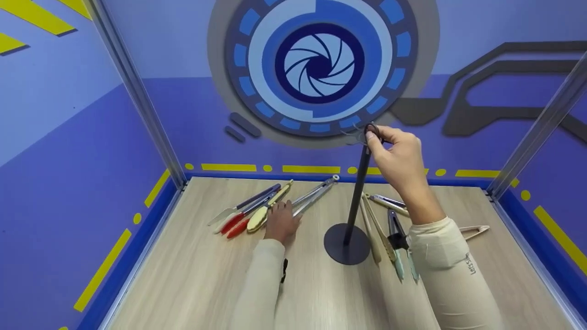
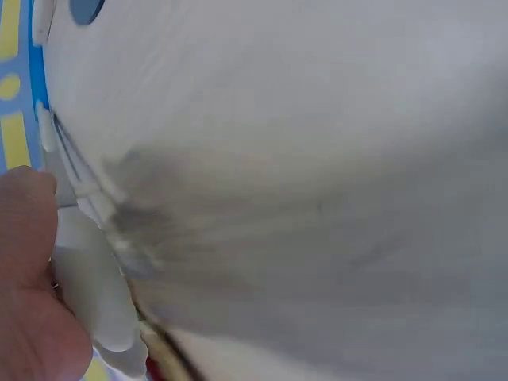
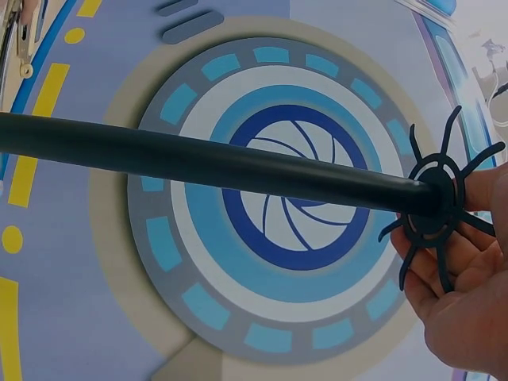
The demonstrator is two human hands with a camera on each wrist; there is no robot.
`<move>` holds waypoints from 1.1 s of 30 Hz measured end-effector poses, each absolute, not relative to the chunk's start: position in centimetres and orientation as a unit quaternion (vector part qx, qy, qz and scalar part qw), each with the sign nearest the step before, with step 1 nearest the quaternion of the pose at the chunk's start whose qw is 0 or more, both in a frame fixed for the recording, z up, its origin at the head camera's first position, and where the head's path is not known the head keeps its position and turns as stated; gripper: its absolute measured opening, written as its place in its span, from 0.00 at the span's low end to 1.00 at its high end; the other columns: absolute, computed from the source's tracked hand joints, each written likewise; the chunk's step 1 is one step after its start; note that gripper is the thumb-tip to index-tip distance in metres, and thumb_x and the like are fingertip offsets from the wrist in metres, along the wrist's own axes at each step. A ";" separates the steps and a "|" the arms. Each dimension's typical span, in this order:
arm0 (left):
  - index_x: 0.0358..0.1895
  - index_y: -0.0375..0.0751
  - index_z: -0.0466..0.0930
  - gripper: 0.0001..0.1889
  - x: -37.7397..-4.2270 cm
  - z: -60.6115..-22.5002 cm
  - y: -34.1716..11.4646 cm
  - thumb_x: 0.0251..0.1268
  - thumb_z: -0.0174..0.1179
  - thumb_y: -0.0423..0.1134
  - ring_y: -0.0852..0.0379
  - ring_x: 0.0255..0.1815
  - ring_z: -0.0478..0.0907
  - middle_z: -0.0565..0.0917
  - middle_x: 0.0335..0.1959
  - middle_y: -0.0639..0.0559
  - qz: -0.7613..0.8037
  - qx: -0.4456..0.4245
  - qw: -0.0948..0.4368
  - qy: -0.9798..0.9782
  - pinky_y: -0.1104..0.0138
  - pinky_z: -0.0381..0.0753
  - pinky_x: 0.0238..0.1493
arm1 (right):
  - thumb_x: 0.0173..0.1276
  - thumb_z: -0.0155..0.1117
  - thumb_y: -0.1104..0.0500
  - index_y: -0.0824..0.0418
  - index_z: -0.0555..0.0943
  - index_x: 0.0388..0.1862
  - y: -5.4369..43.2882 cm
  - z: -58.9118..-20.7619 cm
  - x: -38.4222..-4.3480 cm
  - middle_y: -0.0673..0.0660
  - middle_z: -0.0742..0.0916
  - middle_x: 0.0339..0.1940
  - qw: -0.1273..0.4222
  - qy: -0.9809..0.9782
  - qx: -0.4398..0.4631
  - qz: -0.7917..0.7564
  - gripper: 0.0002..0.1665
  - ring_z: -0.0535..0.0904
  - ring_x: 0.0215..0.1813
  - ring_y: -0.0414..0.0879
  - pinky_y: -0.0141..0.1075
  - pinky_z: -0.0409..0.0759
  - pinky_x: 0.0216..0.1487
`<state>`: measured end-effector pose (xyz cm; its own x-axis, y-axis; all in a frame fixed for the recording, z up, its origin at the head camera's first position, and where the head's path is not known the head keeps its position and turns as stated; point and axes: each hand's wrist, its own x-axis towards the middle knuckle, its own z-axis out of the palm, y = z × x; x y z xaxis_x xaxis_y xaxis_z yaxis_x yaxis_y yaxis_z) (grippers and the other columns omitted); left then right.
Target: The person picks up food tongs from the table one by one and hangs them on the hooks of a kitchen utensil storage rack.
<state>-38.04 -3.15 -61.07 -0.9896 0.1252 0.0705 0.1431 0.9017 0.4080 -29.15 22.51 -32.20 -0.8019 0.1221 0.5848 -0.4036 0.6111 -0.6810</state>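
A slim black stand (image 1: 359,192) rises from a round base; its spoked hook top (image 3: 432,202) shows in the right wrist view. My right hand (image 1: 400,158) pinches that hook top between thumb and fingers. Low over the left group, my left hand (image 1: 282,222) grips metal tongs (image 1: 316,195), with the thumb along them. In the left wrist view the tongs' pale head (image 2: 95,286) is beside the hand; most fingertips are hidden. Just left lie yellow-headed tongs (image 1: 259,217), red-tipped tongs (image 1: 234,224) and grey-handled tongs (image 1: 257,197).
Right of the base lie mint-tipped tongs (image 1: 399,263), long beige tongs (image 1: 373,229) and metal tongs (image 1: 390,204). Pale tongs (image 1: 477,230) are partly hidden by the right sleeve. Blue panels (image 1: 174,123) enclose the wooden tabletop (image 1: 183,275) at the back and sides.
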 end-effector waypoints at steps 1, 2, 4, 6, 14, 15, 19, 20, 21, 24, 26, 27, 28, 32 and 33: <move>0.79 0.34 0.67 0.35 -37.8 -61.2 -3.1 0.81 0.59 0.54 0.35 0.80 0.69 0.75 0.76 0.34 -0.225 -0.057 0.021 -0.972 0.42 0.65 0.82 | 0.80 0.64 0.55 0.60 0.92 0.49 22.6 -32.2 -29.1 0.58 0.94 0.45 0.301 -0.845 0.083 0.434 0.14 0.85 0.47 0.45 0.27 0.76 0.44; 0.79 0.35 0.67 0.35 -37.7 -61.5 -3.1 0.81 0.59 0.54 0.34 0.80 0.69 0.74 0.76 0.34 -0.235 -0.049 0.023 -0.970 0.42 0.64 0.82 | 0.81 0.64 0.54 0.60 0.92 0.49 22.6 -32.1 -29.1 0.58 0.94 0.46 0.299 -0.846 0.083 0.434 0.14 0.86 0.48 0.45 0.27 0.77 0.44; 0.80 0.35 0.67 0.36 -37.3 -61.8 -3.2 0.80 0.60 0.55 0.34 0.80 0.69 0.74 0.77 0.35 -0.245 -0.038 0.031 -0.968 0.41 0.64 0.82 | 0.81 0.64 0.53 0.60 0.92 0.49 22.7 -32.1 -29.0 0.58 0.94 0.46 0.296 -0.846 0.083 0.435 0.15 0.86 0.49 0.46 0.28 0.77 0.46; 0.80 0.36 0.66 0.36 -37.1 -61.9 -3.4 0.80 0.60 0.55 0.34 0.79 0.69 0.74 0.76 0.35 -0.243 -0.038 0.041 -0.968 0.42 0.64 0.82 | 0.81 0.64 0.53 0.60 0.92 0.49 22.6 -32.0 -29.0 0.58 0.94 0.47 0.295 -0.846 0.083 0.437 0.15 0.86 0.49 0.46 0.28 0.77 0.46; 0.79 0.35 0.68 0.36 -37.0 -62.0 -3.2 0.80 0.61 0.55 0.33 0.77 0.71 0.76 0.74 0.34 -0.239 -0.042 0.061 -0.968 0.42 0.65 0.80 | 0.81 0.64 0.53 0.59 0.93 0.48 22.6 -32.0 -28.9 0.57 0.94 0.48 0.296 -0.844 0.082 0.439 0.14 0.87 0.51 0.46 0.28 0.77 0.48; 0.79 0.35 0.68 0.36 -37.0 -62.1 -3.2 0.80 0.61 0.55 0.33 0.77 0.71 0.76 0.73 0.33 -0.241 -0.041 0.063 -0.968 0.42 0.66 0.80 | 0.81 0.64 0.53 0.59 0.93 0.48 22.6 -32.0 -28.9 0.57 0.94 0.48 0.296 -0.844 0.083 0.440 0.14 0.87 0.51 0.46 0.29 0.77 0.48; 0.77 0.33 0.69 0.35 -37.1 -62.6 -3.1 0.79 0.61 0.54 0.31 0.75 0.71 0.77 0.70 0.31 -0.257 -0.042 0.074 -0.963 0.40 0.66 0.79 | 0.81 0.64 0.53 0.59 0.93 0.48 22.6 -32.1 -29.0 0.57 0.94 0.48 0.295 -0.844 0.084 0.440 0.14 0.87 0.50 0.45 0.28 0.78 0.45; 0.77 0.33 0.69 0.35 -37.1 -62.8 -3.1 0.79 0.62 0.53 0.31 0.75 0.71 0.77 0.70 0.30 -0.263 -0.043 0.075 -0.961 0.40 0.65 0.79 | 0.81 0.64 0.53 0.59 0.93 0.48 22.6 -32.1 -29.0 0.57 0.94 0.48 0.294 -0.844 0.083 0.440 0.14 0.86 0.50 0.45 0.27 0.78 0.45; 0.77 0.33 0.69 0.35 -37.2 -62.9 -3.1 0.79 0.62 0.53 0.31 0.74 0.71 0.77 0.69 0.30 -0.264 -0.044 0.075 -0.961 0.40 0.66 0.78 | 0.81 0.64 0.53 0.58 0.93 0.48 22.6 -32.1 -29.0 0.57 0.94 0.48 0.295 -0.845 0.083 0.439 0.14 0.86 0.50 0.45 0.27 0.77 0.45; 0.77 0.34 0.68 0.34 -37.5 -63.4 -3.1 0.79 0.61 0.53 0.31 0.74 0.71 0.76 0.69 0.29 -0.259 -0.047 0.071 -0.962 0.39 0.66 0.76 | 0.80 0.64 0.53 0.59 0.93 0.48 22.6 -32.1 -29.0 0.57 0.94 0.47 0.296 -0.846 0.080 0.436 0.14 0.86 0.50 0.44 0.27 0.77 0.44; 0.77 0.35 0.68 0.34 -37.8 -63.6 -3.1 0.79 0.60 0.54 0.32 0.74 0.71 0.76 0.68 0.29 -0.257 -0.047 0.064 -0.963 0.38 0.66 0.75 | 0.80 0.65 0.53 0.59 0.93 0.48 22.6 -32.1 -29.0 0.57 0.95 0.47 0.298 -0.847 0.077 0.433 0.14 0.87 0.50 0.44 0.26 0.77 0.44; 0.77 0.35 0.68 0.34 -37.9 -63.7 -3.1 0.79 0.59 0.54 0.32 0.74 0.71 0.76 0.68 0.29 -0.255 -0.048 0.061 -0.964 0.38 0.66 0.74 | 0.80 0.65 0.54 0.59 0.93 0.48 22.6 -32.1 -29.0 0.57 0.95 0.47 0.298 -0.847 0.077 0.433 0.14 0.87 0.50 0.45 0.26 0.77 0.44; 0.77 0.35 0.68 0.34 -37.9 -63.8 -3.2 0.79 0.60 0.53 0.31 0.74 0.71 0.75 0.68 0.29 -0.260 -0.047 0.058 -0.963 0.38 0.66 0.74 | 0.80 0.64 0.54 0.60 0.93 0.48 22.6 -32.1 -29.0 0.57 0.95 0.47 0.298 -0.847 0.076 0.433 0.14 0.87 0.50 0.45 0.26 0.77 0.45; 0.76 0.34 0.67 0.34 -37.9 -63.5 -3.4 0.78 0.61 0.51 0.33 0.74 0.70 0.75 0.67 0.30 -0.273 -0.043 0.036 -0.960 0.38 0.65 0.73 | 0.80 0.64 0.53 0.60 0.93 0.49 22.6 -32.1 -29.0 0.57 0.95 0.49 0.294 -0.847 0.077 0.436 0.14 0.88 0.52 0.47 0.26 0.77 0.47; 0.77 0.35 0.67 0.34 -37.9 -63.4 -3.5 0.78 0.62 0.51 0.34 0.74 0.70 0.74 0.68 0.30 -0.277 -0.043 0.029 -0.960 0.38 0.65 0.73 | 0.80 0.64 0.53 0.60 0.93 0.49 22.6 -32.1 -29.0 0.57 0.94 0.49 0.293 -0.847 0.077 0.437 0.15 0.89 0.53 0.47 0.26 0.77 0.47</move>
